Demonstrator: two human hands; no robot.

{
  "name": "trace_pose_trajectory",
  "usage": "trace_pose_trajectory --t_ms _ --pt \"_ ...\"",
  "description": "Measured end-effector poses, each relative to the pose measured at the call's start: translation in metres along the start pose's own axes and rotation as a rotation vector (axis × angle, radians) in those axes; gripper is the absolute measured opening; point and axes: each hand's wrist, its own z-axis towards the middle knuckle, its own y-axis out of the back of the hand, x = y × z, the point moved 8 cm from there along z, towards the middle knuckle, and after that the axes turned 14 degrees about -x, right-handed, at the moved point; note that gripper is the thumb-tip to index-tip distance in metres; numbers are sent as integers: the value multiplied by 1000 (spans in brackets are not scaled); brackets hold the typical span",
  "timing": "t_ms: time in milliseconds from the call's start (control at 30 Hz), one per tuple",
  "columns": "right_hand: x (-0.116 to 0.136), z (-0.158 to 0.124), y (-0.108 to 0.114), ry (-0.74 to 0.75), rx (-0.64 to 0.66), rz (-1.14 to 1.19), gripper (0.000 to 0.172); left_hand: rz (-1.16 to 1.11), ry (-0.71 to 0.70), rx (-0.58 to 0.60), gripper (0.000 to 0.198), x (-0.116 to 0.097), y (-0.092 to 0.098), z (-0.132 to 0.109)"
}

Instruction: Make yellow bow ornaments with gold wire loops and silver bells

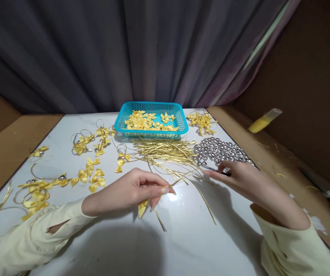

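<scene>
My left hand (130,189) is closed in a pinch on a small yellow ribbon bow (142,208) and a gold cord (160,220) that trails down onto the white table (182,237). My right hand (244,180) rests at the near edge of a heap of silver bells (221,150), fingers curled round a thin dark tool (221,171) that I cannot name. Between the two hands lies a loose bundle of gold cords (167,153).
A turquoise basket (152,132) with several yellow bows stands at the back centre. Finished bows with loops and bells (87,168) are scattered over the left half. More bows (201,122) lie at the back right. A yellow tube (264,120) leans on the brown board right. Grey curtain behind.
</scene>
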Motion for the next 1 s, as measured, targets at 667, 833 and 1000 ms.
trace_pose_trajectory --t_ms 667,833,1000 --pt "118 -60 -9 411 -19 661 25 17 11 52 28 8 -11 1" --pt "118 -58 -12 386 0 669 23 39 15 48 25 9 -13 2" --pt "112 -50 -11 276 -18 693 21 36 17 33 25 10 -11 2"
